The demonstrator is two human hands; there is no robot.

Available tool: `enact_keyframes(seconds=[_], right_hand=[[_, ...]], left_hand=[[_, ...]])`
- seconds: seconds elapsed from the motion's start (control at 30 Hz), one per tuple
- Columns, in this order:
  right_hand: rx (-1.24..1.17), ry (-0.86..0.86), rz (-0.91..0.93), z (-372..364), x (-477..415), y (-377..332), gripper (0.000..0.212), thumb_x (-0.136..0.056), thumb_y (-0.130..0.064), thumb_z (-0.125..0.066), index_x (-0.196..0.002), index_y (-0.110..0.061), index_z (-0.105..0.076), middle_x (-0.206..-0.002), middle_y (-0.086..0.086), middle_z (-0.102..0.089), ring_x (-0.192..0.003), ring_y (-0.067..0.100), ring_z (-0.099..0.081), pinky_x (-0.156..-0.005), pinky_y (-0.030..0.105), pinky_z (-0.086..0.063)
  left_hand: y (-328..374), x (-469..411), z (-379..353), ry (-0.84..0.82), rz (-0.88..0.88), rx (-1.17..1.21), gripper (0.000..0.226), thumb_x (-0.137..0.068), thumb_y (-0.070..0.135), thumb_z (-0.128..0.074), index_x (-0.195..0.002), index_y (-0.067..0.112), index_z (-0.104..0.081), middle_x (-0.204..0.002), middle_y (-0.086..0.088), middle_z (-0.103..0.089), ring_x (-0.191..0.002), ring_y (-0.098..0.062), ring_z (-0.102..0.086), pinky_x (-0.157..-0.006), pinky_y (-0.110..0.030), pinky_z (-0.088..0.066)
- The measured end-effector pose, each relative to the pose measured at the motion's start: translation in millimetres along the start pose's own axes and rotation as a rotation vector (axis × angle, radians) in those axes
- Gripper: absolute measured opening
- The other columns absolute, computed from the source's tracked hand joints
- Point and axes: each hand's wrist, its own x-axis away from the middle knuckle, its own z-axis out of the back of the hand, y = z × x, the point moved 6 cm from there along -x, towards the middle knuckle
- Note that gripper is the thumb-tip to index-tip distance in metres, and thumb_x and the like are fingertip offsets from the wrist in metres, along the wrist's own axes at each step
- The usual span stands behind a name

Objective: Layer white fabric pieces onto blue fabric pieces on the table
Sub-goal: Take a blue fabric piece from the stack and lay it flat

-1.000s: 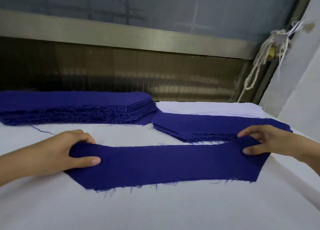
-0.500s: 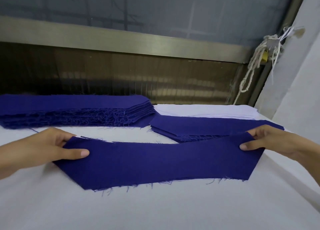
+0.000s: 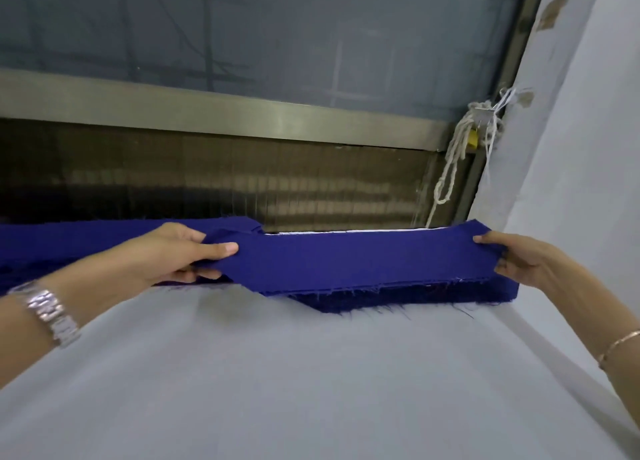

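A long blue fabric piece [image 3: 349, 262] is held up between both hands, over the smaller blue stack [image 3: 398, 295] at the far right of the table. My left hand [image 3: 173, 251] pinches its left end, thumb on top. My right hand [image 3: 519, 255] pinches its right end. A thin edge of the white fabric pile [image 3: 346, 231] shows just behind the held piece. The larger blue stack [image 3: 52, 245] lies at the far left, partly hidden by my left arm.
The table [image 3: 311, 373] is covered in white cloth. A window with a metal frame [image 3: 242, 113] runs along the back. A knotted white cord [image 3: 453, 161] hangs at the right, beside a pale wall [image 3: 571, 148].
Both hands have lifted the blue piece off the near table and carried it away from me, over the right blue stack. The camera has moved closer and lower.
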Motion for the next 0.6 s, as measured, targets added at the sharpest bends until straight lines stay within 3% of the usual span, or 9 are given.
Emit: enact_keyframes(seconds=[0.1, 0.2, 0.27, 0.33, 0.47, 0.6], right_hand=[[-0.016, 0.128, -0.034, 18.3, -20.8, 5.0, 0.051, -0.087, -0.013, -0.073, -0.134, -0.003, -0.055, -0.106, 0.012, -0.064, -0.087, 0.019, -0.058, -0.048, 0.019, -0.054], [0.025, 0.263, -0.035, 34.6, -37.1, 9.5, 0.057, -0.085, -0.017, -0.077, -0.135, -0.004, -0.054, -0.124, 0.015, -0.062, -0.088, 0.020, -0.056, -0.036, 0.016, -0.046], [0.046, 0.351, 0.001, 43.6, -43.4, 11.0, 0.059, -0.081, -0.015, -0.080, -0.132, -0.001, -0.054, -0.123, 0.016, -0.061, -0.087, 0.023, -0.058, -0.032, 0.015, -0.045], [0.082, 0.408, 0.035, 49.5, -46.8, 12.2, 0.052, -0.079, -0.015, -0.083, -0.121, 0.001, -0.055, -0.115, 0.016, -0.059, -0.086, 0.024, -0.059, -0.031, 0.017, -0.045], [0.211, 0.436, 0.082, 55.8, -54.2, 15.7, 0.033, -0.077, -0.012, -0.085, -0.083, -0.001, -0.054, -0.081, 0.012, -0.054, -0.056, 0.019, -0.044, -0.028, 0.014, -0.039], [0.432, 0.454, 0.190, 56.3, -58.7, 13.8, 0.039, -0.076, -0.005, -0.084, -0.056, -0.004, -0.050, -0.058, 0.007, -0.050, -0.051, 0.024, -0.043, -0.048, 0.032, -0.043]], left_hand=[[15.7, -24.9, -27.7, 0.013, -0.026, 0.060, 0.043, -0.082, 0.032, -0.078, -0.107, -0.003, -0.071, -0.099, -0.010, -0.077, -0.064, -0.008, -0.070, -0.055, -0.019, -0.042], [23.7, -43.6, -50.5, 0.004, -0.028, 0.086, 0.026, -0.081, 0.029, -0.080, -0.081, 0.008, -0.065, -0.072, -0.003, -0.070, -0.053, -0.006, -0.067, -0.043, -0.016, -0.039], [24.4, -52.5, -61.3, 0.003, -0.021, 0.088, 0.031, -0.081, 0.027, -0.082, -0.068, 0.014, -0.057, -0.056, 0.003, -0.063, -0.046, -0.005, -0.063, -0.038, -0.015, -0.037], [21.3, -57.5, -68.7, -0.020, 0.002, 0.062, 0.032, -0.081, 0.029, -0.082, -0.066, 0.014, -0.057, -0.051, 0.002, -0.060, -0.039, -0.006, -0.054, -0.036, -0.015, -0.034], [12.2, -59.1, -72.6, -0.019, 0.049, -0.060, 0.036, -0.082, 0.039, -0.079, -0.071, 0.012, -0.057, -0.048, 0.000, -0.059, -0.033, -0.009, -0.033, -0.037, -0.017, -0.030], [6.5, -57.2, -79.2, -0.019, 0.017, -0.119, 0.035, -0.086, 0.035, -0.075, -0.070, 0.010, -0.056, -0.040, 0.004, -0.058, -0.025, -0.004, -0.037, -0.031, -0.014, -0.028]])
